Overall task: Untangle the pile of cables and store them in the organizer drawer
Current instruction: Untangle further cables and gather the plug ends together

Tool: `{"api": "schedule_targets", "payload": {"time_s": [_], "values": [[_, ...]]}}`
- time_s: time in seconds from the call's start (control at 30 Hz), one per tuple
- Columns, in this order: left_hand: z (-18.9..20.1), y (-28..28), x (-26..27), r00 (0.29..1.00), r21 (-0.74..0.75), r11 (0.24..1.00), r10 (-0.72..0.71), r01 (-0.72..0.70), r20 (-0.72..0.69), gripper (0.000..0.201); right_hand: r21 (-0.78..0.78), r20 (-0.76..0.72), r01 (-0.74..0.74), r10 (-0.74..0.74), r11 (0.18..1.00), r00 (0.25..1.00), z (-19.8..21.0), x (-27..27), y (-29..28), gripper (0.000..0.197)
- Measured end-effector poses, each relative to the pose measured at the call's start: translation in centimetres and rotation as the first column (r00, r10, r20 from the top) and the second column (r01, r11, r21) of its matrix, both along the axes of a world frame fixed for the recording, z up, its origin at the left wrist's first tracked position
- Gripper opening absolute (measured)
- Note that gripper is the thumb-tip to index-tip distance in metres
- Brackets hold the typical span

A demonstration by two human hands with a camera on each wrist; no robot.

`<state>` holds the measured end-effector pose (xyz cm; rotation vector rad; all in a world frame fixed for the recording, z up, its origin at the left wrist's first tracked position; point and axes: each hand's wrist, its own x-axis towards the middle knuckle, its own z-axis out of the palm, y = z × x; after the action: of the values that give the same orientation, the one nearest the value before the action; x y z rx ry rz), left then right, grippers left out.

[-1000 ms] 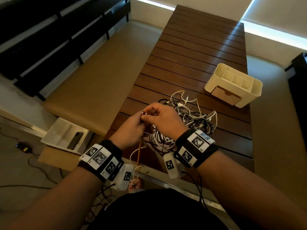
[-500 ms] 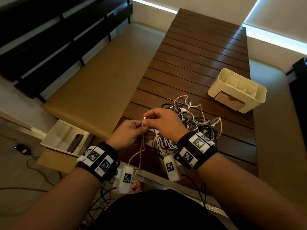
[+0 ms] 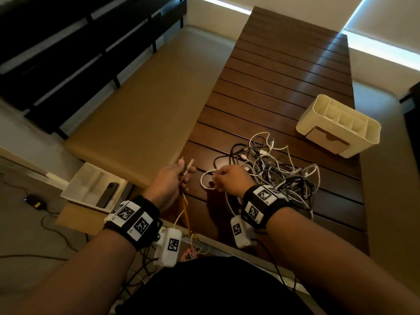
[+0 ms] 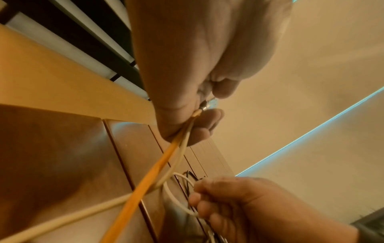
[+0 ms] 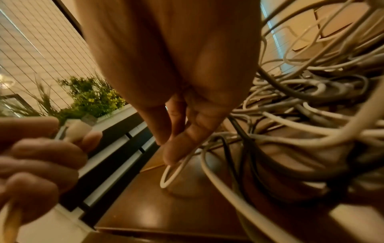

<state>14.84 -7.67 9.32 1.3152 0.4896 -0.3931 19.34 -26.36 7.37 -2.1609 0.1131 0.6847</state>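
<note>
Nearest, at 7 o'clock in the head view: left hand [image 3: 173, 180] curled round two cable ends, an orange cable [image 4: 158, 166] and a cream cable [image 4: 180, 157], plugs poking up past the knuckles, both cords trailing off the near desk [image 3: 284, 92] edge. Keep this grip firm and stationary; it is the anchor. Just past it, at 6 o'clock: right hand [image 3: 229, 179], fingers bent, pinching a white loop [image 3: 205, 181] at the near-left edge of the cable pile [image 3: 272, 171], which sits mid-desk and is still densely knotted. Judgement: the step is freeing one lead from the tangle. Draw the loop out slowly toward 9 o'clock, away from the pile; if the pile lifts or drags with it, stop and feed slack back through rather than tugging, since pulling would likely tighten the knots. Follow the cord along to its plug end. Farther out, at 2 o'clock: the organizer [image 3: 341, 123], its drawer [image 3: 327, 139] apparently closed, no cable visibly stored; it needs opening before stowing.
</note>
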Motion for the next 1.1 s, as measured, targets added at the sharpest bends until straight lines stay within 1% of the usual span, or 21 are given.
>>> {"api": "schedule_targets", "payload": {"time_s": [0.07,0.17,0.23,0.27,0.37,0.4,0.47,0.53,0.63,0.67,0.77,0.87,0.97,1.1], "values": [[0.1,0.1,0.0,1.0,-0.038,0.999,0.005,-0.005,-0.014,0.049,-0.047,-0.034,0.017,-0.019,0.999,0.999,-0.7,0.1,0.1,0.022],[0.3,0.3,0.0,0.999,-0.063,0.998,-0.026,0.025,-0.024,0.044,-0.124,-0.072,0.043,-0.052,0.991,0.996,-1.3,0.2,0.7,0.038],[0.4,0.5,-0.2,0.998,-0.054,0.997,-0.058,0.057,-0.018,0.04,-0.217,-0.068,0.057,-0.073,0.975,0.995,-1.3,0.7,1.2,0.05],[0.5,0.6,-0.3,0.997,-0.045,0.996,-0.071,0.07,-0.012,0.038,-0.261,-0.066,0.058,-0.077,0.964,0.995,-1.4,1.0,1.5,0.052],[0.9,0.7,-0.6,0.993,-0.026,0.992,-0.12,0.12,0.009,0.03,-0.353,-0.061,-0.012,-0.01,0.935,0.998,-1.5,1.8,1.6,0.031],[1.0,0.7,-0.7,0.991,-0.017,0.99,-0.137,0.137,0.012,0.028,-0.354,-0.048,-0.001,-0.017,0.935,0.999,-1.9,2.0,1.5,0.035],[1.1,0.9,-0.9,0.987,-0.006,0.987,-0.16,0.16,0.022,0.025,-0.268,-0.042,0.091,-0.106,0.959,0.993,-2.4,2.3,1.4,0.047],[1.0,1.1,-1.0,0.985,0.006,0.986,-0.168,0.167,0.033,0.024,-0.235,-0.032,0.156,-0.168,0.959,0.985,-2.4,2.1,1.5,0.04],[0.9,1.3,-1.1,0.988,0.019,0.989,-0.147,0.146,0.042,0.023,-0.264,0.002,0.171,-0.176,0.949,0.984,-2.2,1.6,1.6,0.036],[0.9,1.4,-1.1,0.989,0.019,0.99,-0.139,0.138,0.044,0.023,-0.231,0.023,0.176,-0.176,0.957,0.984,-2.4,1.4,1.4,0.033],[0.7,1.5,-1.1,0.99,0.028,0.991,-0.129,0.128,0.048,0.021,-0.058,0.082,0.199,-0.194,0.978,0.978,-2.0,0.2,0.7,0.022],[0.4,1.0,-0.9,0.988,0.038,0.99,-0.14,0.138,0.066,0.021,0.063,0.142,0.202,-0.209,0.977,0.967,-0.8,-0.8,0.0,0.018],[0.5,-0.2,-0.7,0.987,0.034,0.99,-0.14,0.137,0.084,0.021,0.109,0.204,0.165,-0.184,0.98,0.961,0.6,-1.5,-0.3,0.017],[1.2,-1.8,-0.7,0.983,0.054,0.991,-0.13,0.124,0.129,0.016,0.234,0.253,0.109,-0.169,0.966,0.953,2.6,-2.8,-0.5,0.01]]}}
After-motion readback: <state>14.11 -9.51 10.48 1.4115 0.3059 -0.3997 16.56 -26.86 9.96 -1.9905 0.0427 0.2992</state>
